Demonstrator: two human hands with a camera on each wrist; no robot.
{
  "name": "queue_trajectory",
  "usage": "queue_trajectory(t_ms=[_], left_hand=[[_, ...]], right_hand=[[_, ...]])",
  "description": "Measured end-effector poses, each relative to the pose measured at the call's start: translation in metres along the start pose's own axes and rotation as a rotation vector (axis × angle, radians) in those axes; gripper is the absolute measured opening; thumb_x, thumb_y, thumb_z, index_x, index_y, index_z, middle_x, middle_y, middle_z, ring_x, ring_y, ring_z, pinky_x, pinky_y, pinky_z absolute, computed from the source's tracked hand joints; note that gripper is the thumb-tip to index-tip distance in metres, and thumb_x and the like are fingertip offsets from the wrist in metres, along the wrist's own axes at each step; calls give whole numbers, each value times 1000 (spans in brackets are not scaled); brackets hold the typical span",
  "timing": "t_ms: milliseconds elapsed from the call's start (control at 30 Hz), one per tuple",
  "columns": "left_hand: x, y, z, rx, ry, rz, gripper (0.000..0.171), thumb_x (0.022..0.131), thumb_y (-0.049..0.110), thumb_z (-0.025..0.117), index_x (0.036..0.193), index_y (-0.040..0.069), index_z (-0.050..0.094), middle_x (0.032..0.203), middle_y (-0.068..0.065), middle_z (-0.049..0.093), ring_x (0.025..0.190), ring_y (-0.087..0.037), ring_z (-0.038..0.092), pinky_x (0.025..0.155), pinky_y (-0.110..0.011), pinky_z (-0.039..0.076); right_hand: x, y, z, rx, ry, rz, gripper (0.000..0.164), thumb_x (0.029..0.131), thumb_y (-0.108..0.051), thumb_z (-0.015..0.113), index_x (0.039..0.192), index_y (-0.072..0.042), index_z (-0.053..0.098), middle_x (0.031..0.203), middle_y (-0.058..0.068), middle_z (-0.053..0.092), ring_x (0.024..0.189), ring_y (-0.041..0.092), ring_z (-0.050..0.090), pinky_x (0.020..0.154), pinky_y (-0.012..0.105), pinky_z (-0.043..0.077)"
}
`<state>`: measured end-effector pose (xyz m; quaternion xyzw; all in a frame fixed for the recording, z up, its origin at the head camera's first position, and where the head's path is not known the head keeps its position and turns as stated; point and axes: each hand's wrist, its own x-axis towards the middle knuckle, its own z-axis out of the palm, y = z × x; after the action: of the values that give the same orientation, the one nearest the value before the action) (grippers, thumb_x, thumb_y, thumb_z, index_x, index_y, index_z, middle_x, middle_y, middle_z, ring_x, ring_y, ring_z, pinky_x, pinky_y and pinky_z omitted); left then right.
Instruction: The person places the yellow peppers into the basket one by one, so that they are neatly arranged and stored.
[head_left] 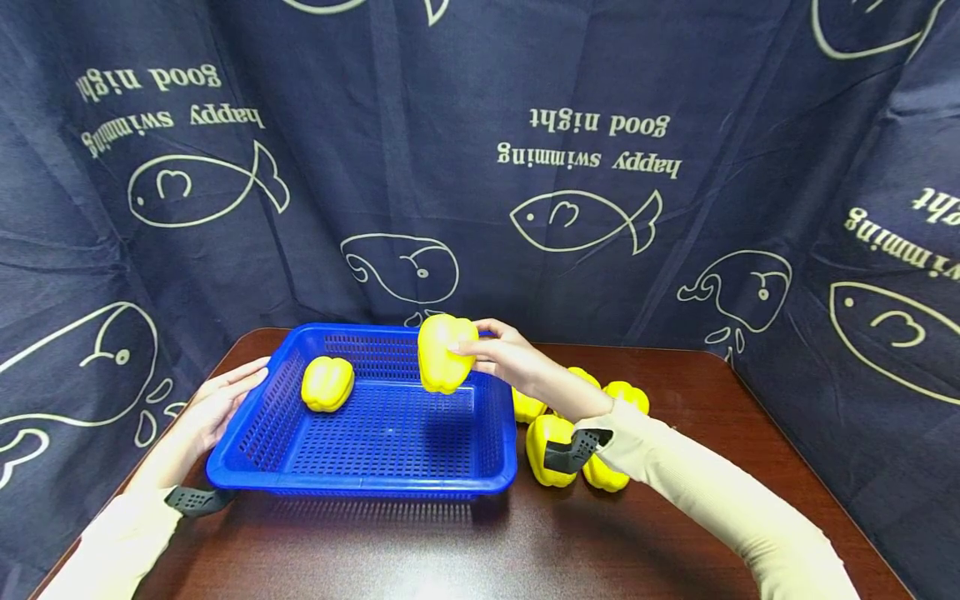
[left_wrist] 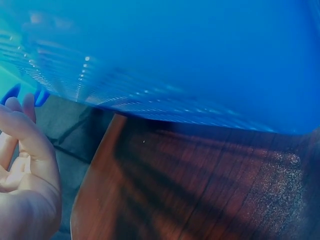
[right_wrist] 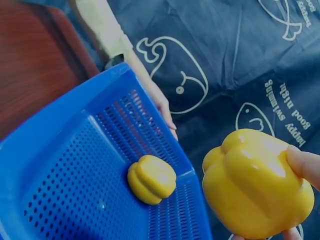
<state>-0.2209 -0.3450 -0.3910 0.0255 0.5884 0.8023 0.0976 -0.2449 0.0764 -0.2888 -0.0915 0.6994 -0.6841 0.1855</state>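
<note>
Pinches a yellow pepper [head_left: 441,350] with the right hand [head_left: 517,358], thumb against the near face and fingers round the far side, spread only as wide as the pepper. Holds that pepper in the air above the right part of a blue basket [head_left: 360,482], clear of the basket's floor. Touches the basket's left rim with the left hand [head_left: 217,406], fingers loosely extended — cannot tell a hooked hold from a light touch there. Has a second pepper [head_left: 327,384] lying inside the basket, near the back left corner. Has several more peppers [head_left: 547,454] bunched on the dark brown table [head_left: 352,550], just right of the basket and partly hidden by the right forearm [head_left: 573,393]. Wears pale sleeves [head_left: 690,471] with a black band [head_left: 198,500] near each wrist. Faces a dark blue cloth [head_left: 450,167] with outlines of fish and whales — lettering upside down.
</note>
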Motion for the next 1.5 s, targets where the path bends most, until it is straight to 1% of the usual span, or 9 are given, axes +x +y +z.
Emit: queue_trajectory(t_ms=[200, 467, 633, 833, 933, 1033, 1167, 1333, 1500], left_hand=[[0, -1, 1, 4, 0, 10, 32, 102, 13, 44, 108, 33, 68, 100, 11, 73, 88, -9, 71, 73, -24, 58], [1, -2, -1, -13, -23, 22, 32, 103, 12, 42, 111, 31, 68, 102, 9, 73, 90, -10, 71, 74, -25, 58], [2, -1, -1, -9, -22, 21, 33, 102, 12, 43, 109, 31, 68, 101, 9, 73, 88, -9, 71, 73, -24, 58], [3, -2, -2, -20, -43, 18, 34, 103, 11, 42, 110, 32, 68, 102, 9, 73, 89, -9, 71, 73, -25, 58], [3, -3, -2, -33, -56, 22, 35, 103, 11, 41, 111, 31, 68, 102, 9, 73, 89, -10, 71, 74, -25, 58], [4, -3, -2, -42, -62, 21, 35, 103, 11, 40, 112, 30, 68, 103, 8, 73, 90, -10, 71, 74, -25, 58], [4, -2, -2, -41, -56, 15, 35, 103, 11, 40, 111, 31, 69, 103, 8, 73, 89, -10, 71, 74, -25, 58], [3, -2, -1, -19, -22, 16, 34, 102, 12, 43, 108, 32, 69, 100, 9, 73, 87, -10, 71, 72, -25, 58], [3, -1, -1, -30, -19, 13, 33, 102, 12, 44, 109, 31, 69, 99, 8, 74, 86, -11, 72, 72, -26, 59]], right_hand=[[17, 0, 13, 21, 20, 40, 45, 87, -10, 66, 126, -2, 45, 123, 19, 62, 105, 27, 68, 101, 38, 48], [40, 0, 37, 68, 16, 66, 46, 87, -6, 67, 126, 0, 44, 126, 22, 60, 118, 37, 59, 99, 39, 48], [50, 1, 53, 82, 27, 59, 38, 86, -5, 67, 119, -1, 48, 124, 23, 62, 115, 35, 62, 99, 40, 49], [61, 10, 68, 121, 38, 54, 36, 84, 0, 65, 116, -1, 48, 126, 27, 59, 106, 31, 66, 100, 42, 48], [66, 16, 74, 126, 31, 61, 35, 84, 0, 65, 115, -1, 47, 127, 28, 59, 108, 32, 65, 100, 43, 48], [71, 22, 79, 122, 37, 74, 34, 84, 0, 66, 112, -2, 48, 120, 25, 63, 106, 31, 66, 99, 41, 50], [78, 31, 84, 99, 44, 112, 34, 82, -4, 69, 112, -2, 51, 100, 12, 66, 90, 22, 68, 95, 38, 52], [82, 41, 89, 52, 69, 157, 48, 80, -11, 73, 121, -2, 50, 104, 10, 66, 85, 19, 68, 90, 34, 55], [88, 49, 93, 40, 98, 171, 47, 78, -12, 75, 117, -3, 51, 103, 8, 63, 86, 21, 67, 87, 34, 57]])
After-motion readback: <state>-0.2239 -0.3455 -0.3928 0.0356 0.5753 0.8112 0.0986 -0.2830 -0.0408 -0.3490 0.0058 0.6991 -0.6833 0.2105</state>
